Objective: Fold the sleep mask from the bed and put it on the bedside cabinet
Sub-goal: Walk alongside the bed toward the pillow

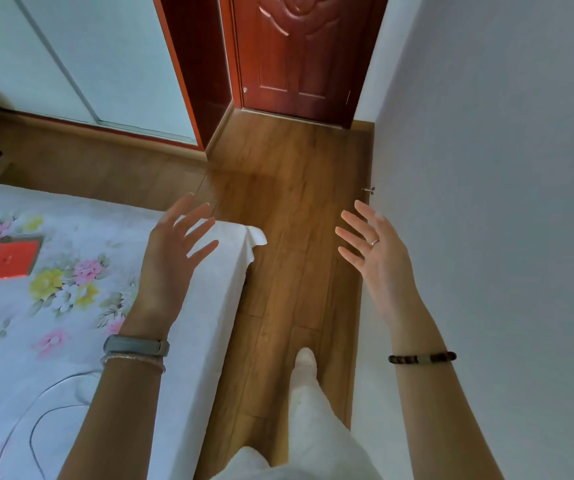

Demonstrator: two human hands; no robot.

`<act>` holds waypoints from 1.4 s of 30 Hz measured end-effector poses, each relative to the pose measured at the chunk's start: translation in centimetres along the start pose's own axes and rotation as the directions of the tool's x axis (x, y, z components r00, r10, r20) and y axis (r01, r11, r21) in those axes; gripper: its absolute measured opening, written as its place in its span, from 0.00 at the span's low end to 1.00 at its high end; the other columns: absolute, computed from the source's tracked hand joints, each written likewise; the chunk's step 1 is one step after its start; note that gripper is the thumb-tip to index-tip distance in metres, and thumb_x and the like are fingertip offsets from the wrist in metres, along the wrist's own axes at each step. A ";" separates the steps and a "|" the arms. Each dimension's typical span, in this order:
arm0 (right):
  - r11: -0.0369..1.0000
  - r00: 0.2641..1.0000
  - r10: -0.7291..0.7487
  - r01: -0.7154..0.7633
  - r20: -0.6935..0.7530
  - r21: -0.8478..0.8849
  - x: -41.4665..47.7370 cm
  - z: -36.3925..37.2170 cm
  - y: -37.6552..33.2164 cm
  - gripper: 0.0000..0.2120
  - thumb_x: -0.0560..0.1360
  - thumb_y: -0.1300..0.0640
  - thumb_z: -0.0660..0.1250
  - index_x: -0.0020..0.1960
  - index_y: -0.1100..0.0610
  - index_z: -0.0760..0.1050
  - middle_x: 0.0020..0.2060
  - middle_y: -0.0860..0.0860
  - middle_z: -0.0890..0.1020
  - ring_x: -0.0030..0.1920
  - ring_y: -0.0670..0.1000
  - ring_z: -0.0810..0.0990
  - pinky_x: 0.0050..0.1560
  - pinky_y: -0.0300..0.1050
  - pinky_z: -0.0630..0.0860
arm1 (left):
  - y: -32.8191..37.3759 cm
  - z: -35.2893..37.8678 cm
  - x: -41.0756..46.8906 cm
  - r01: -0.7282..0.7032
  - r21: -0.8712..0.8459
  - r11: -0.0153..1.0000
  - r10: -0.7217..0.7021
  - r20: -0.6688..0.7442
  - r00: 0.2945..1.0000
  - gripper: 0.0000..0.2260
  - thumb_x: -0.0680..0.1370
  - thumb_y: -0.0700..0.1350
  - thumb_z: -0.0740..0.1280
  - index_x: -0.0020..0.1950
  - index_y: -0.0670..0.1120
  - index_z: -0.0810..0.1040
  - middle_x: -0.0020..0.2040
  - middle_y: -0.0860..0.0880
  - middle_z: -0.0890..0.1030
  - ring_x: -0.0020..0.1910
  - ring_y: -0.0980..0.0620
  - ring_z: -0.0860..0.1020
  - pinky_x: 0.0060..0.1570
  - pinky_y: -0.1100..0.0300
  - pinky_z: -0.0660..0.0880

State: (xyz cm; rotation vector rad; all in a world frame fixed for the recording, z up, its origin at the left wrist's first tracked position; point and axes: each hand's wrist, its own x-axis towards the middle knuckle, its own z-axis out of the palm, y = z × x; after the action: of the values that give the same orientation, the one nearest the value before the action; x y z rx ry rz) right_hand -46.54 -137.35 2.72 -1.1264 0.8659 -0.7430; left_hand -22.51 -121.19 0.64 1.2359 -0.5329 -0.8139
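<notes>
My left hand [174, 251] is raised over the right edge of the bed [206, 341], fingers spread, holding nothing. My right hand [375, 251] is raised over the wooden floor near the wall, palm turned inward, fingers apart and empty, with a ring on one finger. The bed has a white cover with a flower print. No sleep mask shows in the head view, and no bedside cabinet shows either.
A red booklet [3, 259] lies on the bed at the left, and a thin dark cable [36, 424] curls near the lower left. A wooden floor strip [289, 202] runs between bed and grey wall [503, 168] toward a red-brown door [299, 53]. White wardrobe doors [81, 57] stand at the far left.
</notes>
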 end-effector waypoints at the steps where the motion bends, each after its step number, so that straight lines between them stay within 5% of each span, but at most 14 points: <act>1: 1.000 1.000 0.008 -0.008 0.013 -0.008 2.0 -0.3 -0.7 0.17 0.84 0.48 0.51 0.69 0.48 0.70 0.70 0.53 0.75 0.68 0.55 0.77 0.72 0.60 0.68 | -0.2 0.8 1.5 -0.002 0.000 1.000 0.002 -0.027 1.000 0.28 0.78 0.58 0.56 0.75 0.47 0.66 0.72 0.45 0.74 0.69 0.45 0.75 0.65 0.44 0.74; 20: 0.987 0.979 0.136 -0.121 0.150 -0.104 30.8 1.4 -7.7 0.19 0.76 0.43 0.56 0.63 0.44 0.76 0.63 0.48 0.82 0.63 0.50 0.81 0.68 0.56 0.74 | -0.1 7.4 24.0 -0.044 -0.012 0.999 0.039 -0.251 0.967 0.22 0.82 0.58 0.52 0.72 0.53 0.71 0.70 0.50 0.77 0.68 0.48 0.77 0.66 0.43 0.72; 33: 0.981 0.935 0.111 -0.050 0.338 -0.186 51.5 10.9 -11.4 0.19 0.79 0.43 0.54 0.65 0.43 0.75 0.63 0.45 0.82 0.63 0.47 0.81 0.66 0.54 0.76 | 2.6 5.3 43.4 -0.080 0.089 0.993 0.105 -0.320 0.942 0.22 0.81 0.59 0.51 0.72 0.54 0.70 0.69 0.51 0.77 0.66 0.50 0.77 0.65 0.46 0.74; 42: 0.978 0.866 0.149 -0.060 0.477 -0.197 62.9 19.0 -11.1 0.21 0.79 0.43 0.54 0.66 0.44 0.76 0.63 0.45 0.83 0.63 0.47 0.82 0.67 0.56 0.75 | 4.1 -0.4 51.0 -0.143 0.017 0.990 0.131 -0.524 0.842 0.26 0.81 0.59 0.50 0.73 0.48 0.69 0.70 0.46 0.76 0.66 0.46 0.78 0.66 0.41 0.72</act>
State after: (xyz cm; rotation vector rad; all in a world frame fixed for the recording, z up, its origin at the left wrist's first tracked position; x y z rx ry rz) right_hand -0.64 -185.71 4.18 -1.3377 0.5578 -0.2643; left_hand 10.29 -160.50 0.98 1.3161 -0.1587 -0.3300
